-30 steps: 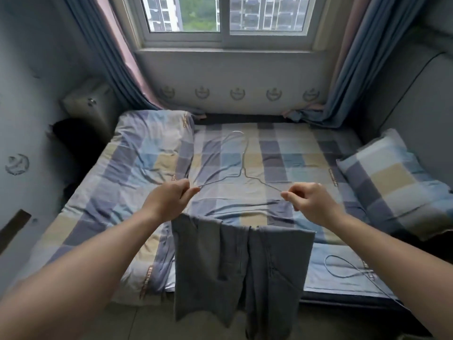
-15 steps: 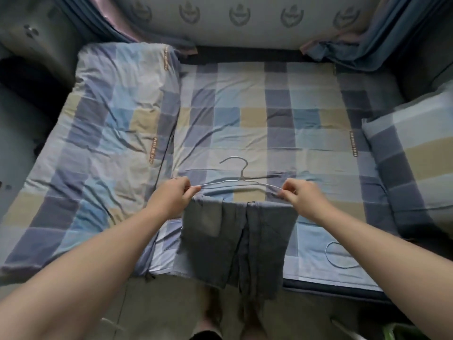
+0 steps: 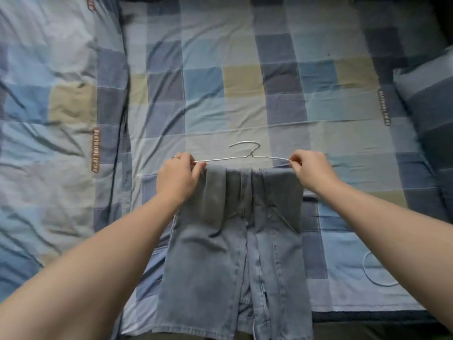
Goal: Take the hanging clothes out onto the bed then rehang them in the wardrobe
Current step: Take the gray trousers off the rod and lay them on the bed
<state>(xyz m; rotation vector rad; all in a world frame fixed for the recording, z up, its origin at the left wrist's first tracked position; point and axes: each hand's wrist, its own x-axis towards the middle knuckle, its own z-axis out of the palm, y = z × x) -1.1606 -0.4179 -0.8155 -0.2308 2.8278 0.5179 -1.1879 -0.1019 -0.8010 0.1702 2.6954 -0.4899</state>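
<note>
- Both hands pinch the wire hanger (image 3: 245, 157): left hand (image 3: 180, 179) at its left tip, right hand (image 3: 312, 171) at its right tip, fingers curled on the thin wire.
- Jeans (image 3: 228, 253) drape over the hanger's bar just below centre, running toward 6 o'clock past the bed (image 3: 220, 94) edge.
- Overhanging denim looks heavy; tilting the bar could let it slide off toward 6 o'clock.
- Thin wire may bend or slip from fingertip pinches.
- A loose hanger (image 3: 367, 271) at 4 o'clock could snag the fabric.
</note>
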